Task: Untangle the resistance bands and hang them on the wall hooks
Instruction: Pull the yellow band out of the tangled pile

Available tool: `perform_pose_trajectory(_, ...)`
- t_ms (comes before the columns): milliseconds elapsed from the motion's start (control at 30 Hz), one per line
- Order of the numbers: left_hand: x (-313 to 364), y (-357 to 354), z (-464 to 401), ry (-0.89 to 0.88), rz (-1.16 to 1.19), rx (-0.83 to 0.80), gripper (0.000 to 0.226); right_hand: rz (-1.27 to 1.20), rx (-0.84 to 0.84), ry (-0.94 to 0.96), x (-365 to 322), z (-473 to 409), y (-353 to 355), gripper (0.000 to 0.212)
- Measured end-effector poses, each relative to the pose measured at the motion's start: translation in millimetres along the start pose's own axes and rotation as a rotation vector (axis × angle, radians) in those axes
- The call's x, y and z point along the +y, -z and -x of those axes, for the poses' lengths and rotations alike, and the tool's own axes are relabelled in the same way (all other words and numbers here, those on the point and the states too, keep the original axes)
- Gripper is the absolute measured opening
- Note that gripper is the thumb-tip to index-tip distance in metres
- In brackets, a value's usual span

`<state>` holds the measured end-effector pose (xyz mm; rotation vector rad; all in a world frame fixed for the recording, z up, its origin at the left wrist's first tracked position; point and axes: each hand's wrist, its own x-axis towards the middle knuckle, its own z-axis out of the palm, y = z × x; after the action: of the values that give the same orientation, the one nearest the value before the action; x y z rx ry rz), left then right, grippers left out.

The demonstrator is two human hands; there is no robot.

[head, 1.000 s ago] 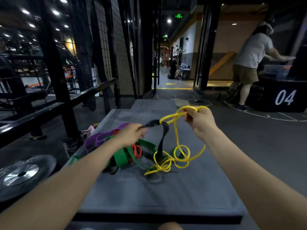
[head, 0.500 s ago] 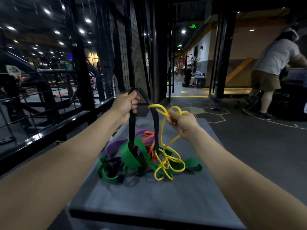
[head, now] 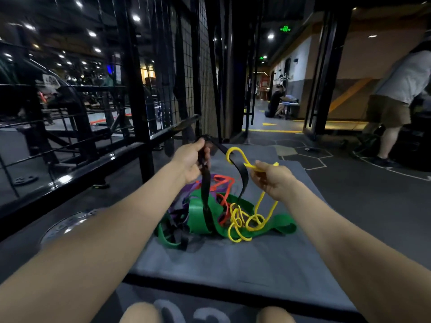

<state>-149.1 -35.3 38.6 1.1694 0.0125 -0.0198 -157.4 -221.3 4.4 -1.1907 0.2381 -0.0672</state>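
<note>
Step in hand: untangling, hanging not begun. Left hand (head: 192, 160) gripped round black band (head: 205, 194), lifted clear of heap; right hand (head: 272, 180) pinched on yellow band (head: 242, 223), just right of it. Green band (head: 200, 214), red band (head: 222, 183), purple band (head: 186, 192) knotted together on grey mat (head: 233, 264). Next move, by judgement: black loop drawn free of green. Wall hooks not in view.

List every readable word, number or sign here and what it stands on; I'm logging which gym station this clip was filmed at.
"03", partly cut off by the bottom edge: white digits on the front of the grey padded box, between the knees.
Green exit sign over the corridor: lit pictogram, characters too small to read.
Second green sign further down: too small.
Weight plate on the floor: raised lettering, blurred, unreadable.
</note>
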Motion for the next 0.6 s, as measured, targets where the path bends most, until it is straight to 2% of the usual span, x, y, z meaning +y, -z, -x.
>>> perform_pose_trajectory(133, -5.0, -10.8, 2.3, 0.042, 0.168, -0.057, 0.031, 0.325, -0.251, 0.081, 5.0, 13.2, -8.9, 0.019)
perform_pose_trajectory(333, -24.5, -19.5, 2.0, 0.096, 0.23, -0.07, 0.031, 0.297, -0.64, 0.173, 23.5, 34.5, -24.9, 0.019)
perform_pose_trajectory(400, -27.9, -24.5, -0.6, 0.1, 0.293, -0.098, 0.031, 0.322, -0.649, 0.188, 30.8, 32.3, -23.1, 0.02)
perform_pose_trajectory(467, -28.8, -26.8, -2.0, 0.099, 0.297, -0.176, 0.038, 0.351, -0.558, 0.231, 35.8, 24.0, -20.5, 0.012)
perform_pose_trajectory(533, -27.7, -24.0, -1.1, 0.109, 0.178, -0.314, 0.04, 0.447, -0.479, 0.254, 34.8, 15.8, -15.6, 0.007)
perform_pose_trajectory(600, -30.4, -14.7, -7.2, 0.072, -0.048, -0.394, 0.027, 0.555, -0.478, 0.228, 33.7, 6.1, -1.3, 0.011)
